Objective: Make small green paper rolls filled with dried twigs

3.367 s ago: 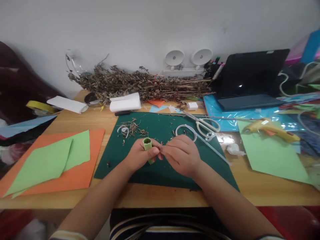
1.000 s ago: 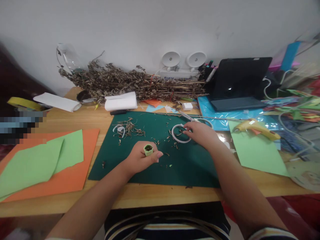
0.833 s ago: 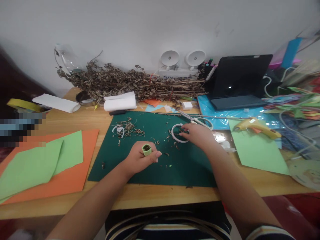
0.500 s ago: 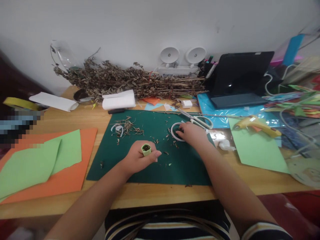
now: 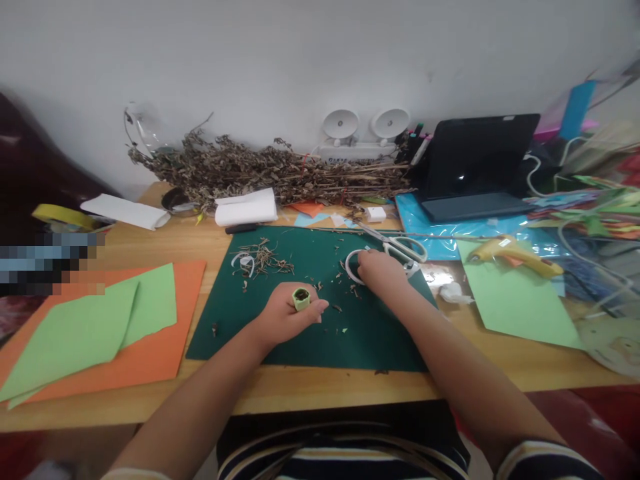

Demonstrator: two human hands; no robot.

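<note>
Tube (image 5: 302, 305), pale green, is upright in the left hand (image 5: 287, 315) over the middle of the mat (image 5: 310, 352); only its rim and a short stretch of wall show, the rest hidden in the fist. Something dark sits inside it, too small to make out. The left hand is closed around the tube, thumb pointing right. The right hand (image 5: 383, 272) is farther off and to the right, palm down, fingers curled at the ring (image 5: 348, 269). It covers the ring's right part, and whether it grips it cannot be told.

One pair of scissors (image 5: 405, 248) lies just beyond the right hand. Two white rolls, a far one (image 5: 246, 208) and one farther left (image 5: 127, 212), rest on the table (image 5: 525, 365). At left, two green pieces (image 5: 75, 337) overlap on one orange sheet (image 5: 167, 367), cut off by the edge. One glue gun (image 5: 516, 255) lies on one green sheet (image 5: 525, 303) at right. A pixelated patch blurs the left edge; both forearms run in from the near side.
</note>
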